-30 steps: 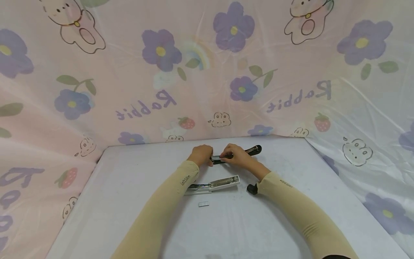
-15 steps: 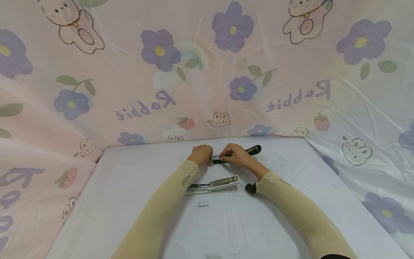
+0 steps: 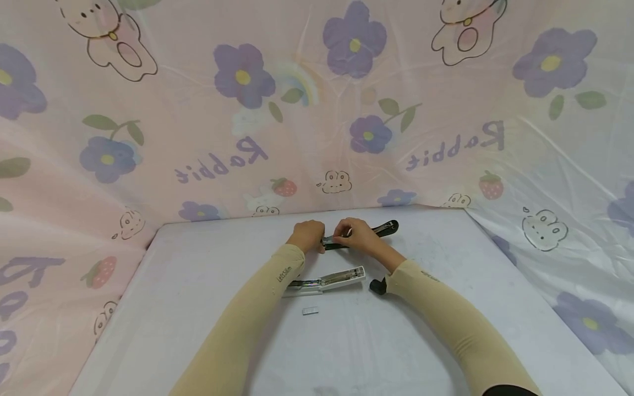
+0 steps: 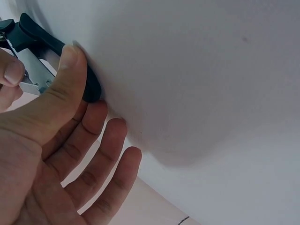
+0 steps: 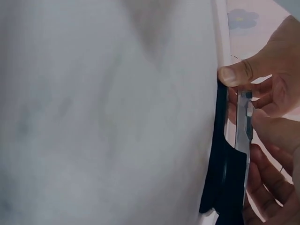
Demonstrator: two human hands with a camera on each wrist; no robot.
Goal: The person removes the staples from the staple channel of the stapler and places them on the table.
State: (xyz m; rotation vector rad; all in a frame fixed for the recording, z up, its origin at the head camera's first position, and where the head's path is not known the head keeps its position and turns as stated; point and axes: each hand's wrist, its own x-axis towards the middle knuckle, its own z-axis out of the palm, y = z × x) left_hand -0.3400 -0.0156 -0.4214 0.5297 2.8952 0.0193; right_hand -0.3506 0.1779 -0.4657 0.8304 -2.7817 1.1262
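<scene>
A black stapler (image 3: 386,227) lies unfolded at the back of the table, its top arm swung away to the right. My left hand (image 3: 307,235) pinches the end of its base between thumb and fingers, the other fingers spread out in the left wrist view. My right hand (image 3: 359,234) has thumb and fingertips curled at the silver staple magazine (image 5: 242,124), close to the left hand. Whether a loose staple strip is between the right fingertips I cannot tell. The black base (image 4: 44,35) shows beside the left thumb in the left wrist view.
A white stapler (image 3: 342,278), also unfolded, lies nearer me beside the left sleeve. In front of it is a small silver strip of staples (image 3: 310,311). A black wrist device (image 3: 378,286) sticks out by the right cuff. A printed curtain (image 3: 297,110) hangs behind the table.
My right hand has slid slightly left along the magazine, covering more of it. My left hand keeps its hold on the black stapler; the white stapler and staple strip stay put.
</scene>
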